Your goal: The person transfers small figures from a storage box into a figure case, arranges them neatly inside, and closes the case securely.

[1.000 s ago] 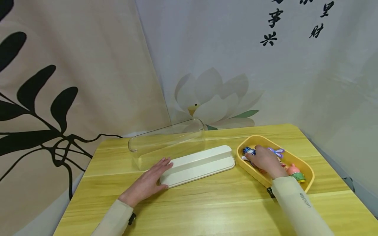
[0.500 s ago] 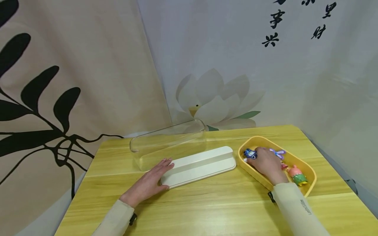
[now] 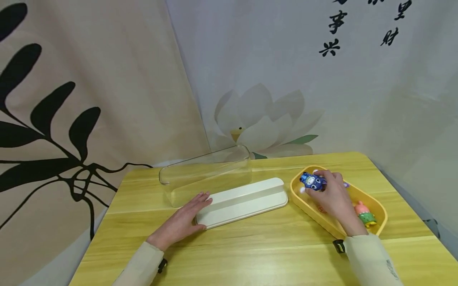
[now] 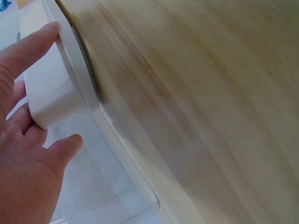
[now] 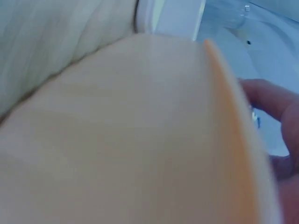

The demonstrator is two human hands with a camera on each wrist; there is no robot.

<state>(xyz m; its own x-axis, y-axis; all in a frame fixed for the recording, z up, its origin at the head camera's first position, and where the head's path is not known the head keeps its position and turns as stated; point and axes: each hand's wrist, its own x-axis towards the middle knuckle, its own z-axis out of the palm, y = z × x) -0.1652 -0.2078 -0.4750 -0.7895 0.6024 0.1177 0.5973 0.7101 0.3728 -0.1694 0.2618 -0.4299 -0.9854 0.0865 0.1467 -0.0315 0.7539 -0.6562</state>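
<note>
My right hand (image 3: pixel 332 194) pinches a blue toy figure (image 3: pixel 313 181) with a pale muzzle, over the far left part of a yellow tray (image 3: pixel 315 214). A pink and green toy figure (image 3: pixel 365 214) lies in the tray's near right end, and part of a red toy shows below the hand. My left hand (image 3: pixel 182 220) rests with extended fingers on the left end of a long white stepped base (image 3: pixel 247 202). In the left wrist view, the fingers of the left hand (image 4: pixel 28 112) touch the end of the white base (image 4: pixel 51 88).
Behind the white base stands a clear plastic cover (image 3: pixel 207 174). A wooden table (image 3: pixel 250 254) carries everything, and a printed curtain (image 3: pixel 268 79) hangs beyond its far edge. The tray's wall (image 5: pixel 238 126) fills much of the right wrist view.
The right hand has lifted the blue toy figure from among the others up toward the tray's far rim. The left hand keeps its place on the white base.
</note>
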